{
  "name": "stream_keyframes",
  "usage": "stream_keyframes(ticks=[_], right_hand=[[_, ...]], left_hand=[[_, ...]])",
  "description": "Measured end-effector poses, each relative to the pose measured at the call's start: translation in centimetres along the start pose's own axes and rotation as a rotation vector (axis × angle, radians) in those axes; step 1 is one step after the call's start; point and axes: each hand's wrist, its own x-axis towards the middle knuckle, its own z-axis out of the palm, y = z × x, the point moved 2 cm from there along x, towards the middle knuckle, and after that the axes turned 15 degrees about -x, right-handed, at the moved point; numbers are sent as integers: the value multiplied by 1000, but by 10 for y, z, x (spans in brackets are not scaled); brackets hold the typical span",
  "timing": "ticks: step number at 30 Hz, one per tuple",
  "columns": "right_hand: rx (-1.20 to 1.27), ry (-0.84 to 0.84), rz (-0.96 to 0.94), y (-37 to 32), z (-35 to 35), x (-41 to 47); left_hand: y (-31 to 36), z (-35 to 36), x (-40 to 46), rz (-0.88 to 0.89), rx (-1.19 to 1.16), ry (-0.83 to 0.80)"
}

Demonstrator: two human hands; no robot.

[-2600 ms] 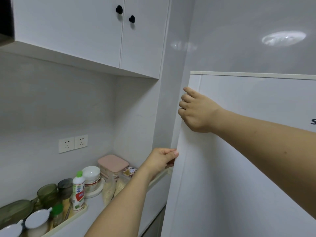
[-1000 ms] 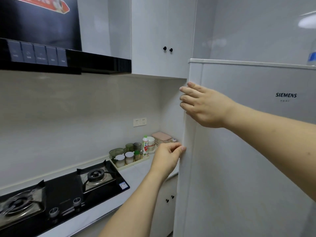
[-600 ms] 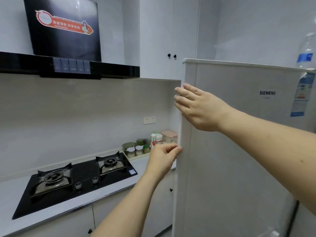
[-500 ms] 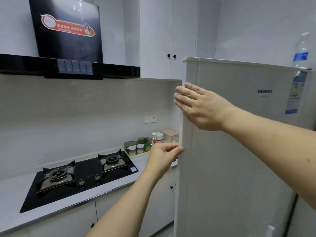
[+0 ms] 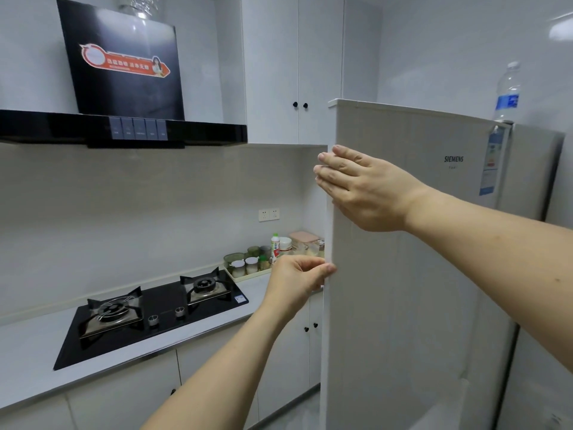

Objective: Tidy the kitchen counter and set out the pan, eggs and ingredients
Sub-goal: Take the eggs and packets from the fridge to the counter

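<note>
Now the tall fridge door [image 5: 403,274] is swinging out from its left edge, and to my eye the best course is a steady pull without jerking, since a water bottle [image 5: 508,91] stands on top of the fridge. The right hand [image 5: 369,187] lies flat on the door face near the top corner, fingers straight and together; the left hand [image 5: 297,279] pinches the door edge lower down, fingers curled round it. No pan or eggs are in sight. Beside the fridge runs the counter [image 5: 37,352] with a black hob [image 5: 148,315], and a tray of jars [image 5: 248,268] sits close to the door's path.
</note>
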Motion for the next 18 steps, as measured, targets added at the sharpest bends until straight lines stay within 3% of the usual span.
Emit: stream_keyframes(ticks=[7, 18], right_hand=[[64, 13, 25, -1, -18, 1], [246, -87, 192, -71, -18, 92]], left_hand=[[4, -19, -10, 5, 68, 57], [23, -143, 9, 44, 581, 287]])
